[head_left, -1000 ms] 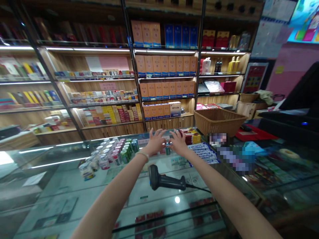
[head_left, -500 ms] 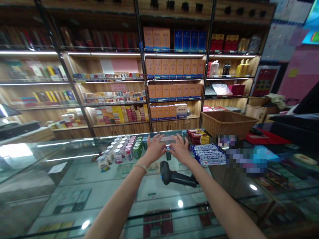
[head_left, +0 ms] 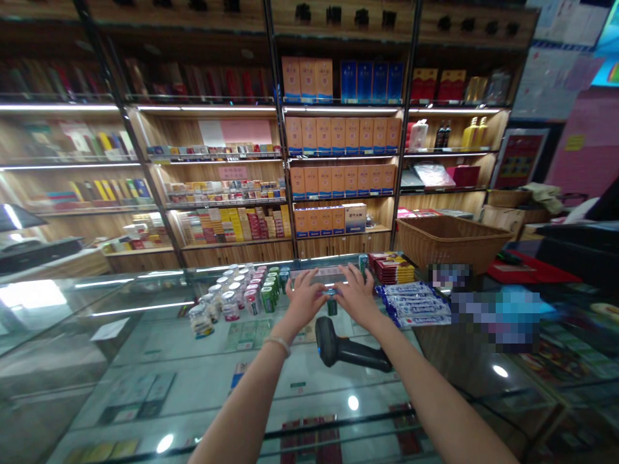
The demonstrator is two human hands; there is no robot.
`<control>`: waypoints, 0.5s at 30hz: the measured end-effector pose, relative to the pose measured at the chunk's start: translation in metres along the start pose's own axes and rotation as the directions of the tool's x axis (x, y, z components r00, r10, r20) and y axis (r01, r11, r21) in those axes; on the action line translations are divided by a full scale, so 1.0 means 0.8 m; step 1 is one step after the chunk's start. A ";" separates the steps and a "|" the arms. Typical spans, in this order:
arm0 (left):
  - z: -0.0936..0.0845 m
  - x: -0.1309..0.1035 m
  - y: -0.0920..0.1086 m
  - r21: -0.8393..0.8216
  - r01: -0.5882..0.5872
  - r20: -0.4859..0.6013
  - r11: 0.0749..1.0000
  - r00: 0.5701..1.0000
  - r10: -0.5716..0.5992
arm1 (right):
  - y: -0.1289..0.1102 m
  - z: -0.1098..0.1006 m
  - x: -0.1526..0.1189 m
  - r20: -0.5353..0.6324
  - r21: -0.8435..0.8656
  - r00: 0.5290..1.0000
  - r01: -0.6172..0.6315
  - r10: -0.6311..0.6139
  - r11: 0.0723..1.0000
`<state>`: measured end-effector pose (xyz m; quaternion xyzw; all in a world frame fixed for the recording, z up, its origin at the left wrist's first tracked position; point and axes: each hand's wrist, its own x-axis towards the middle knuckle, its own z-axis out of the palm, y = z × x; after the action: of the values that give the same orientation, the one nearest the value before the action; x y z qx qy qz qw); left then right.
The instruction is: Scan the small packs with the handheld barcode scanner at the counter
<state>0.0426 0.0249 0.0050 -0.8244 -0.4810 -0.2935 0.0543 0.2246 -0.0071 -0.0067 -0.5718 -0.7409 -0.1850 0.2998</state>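
A slim, pale, cream-white bracelet (head_left: 278, 345) circles the left wrist (head_left: 289, 327), rounded and plain-looking, its material too small to make out. The left hand (head_left: 305, 298) and right hand (head_left: 356, 298) are bare, as are the left forearm (head_left: 242, 412) and right forearm (head_left: 430, 386), both smoothly tapered.

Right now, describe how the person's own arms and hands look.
Both forearms are slender, with no sleeves in view. The left hand is ungloved, with a thin, pale, rounded band at its wrist. The right hand is ungloved, its wrist unadorned.
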 end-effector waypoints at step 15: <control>0.007 -0.014 -0.003 -0.006 0.075 0.015 0.997 0.997 -0.075 | 0.006 -0.009 -0.002 -0.060 0.206 0.982 -0.163 0.178 0.965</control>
<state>0.0387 0.0200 -0.0061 -0.8080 -0.5109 -0.2911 0.0369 0.2311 -0.0109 -0.0026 -0.5927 -0.6915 -0.1053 0.3992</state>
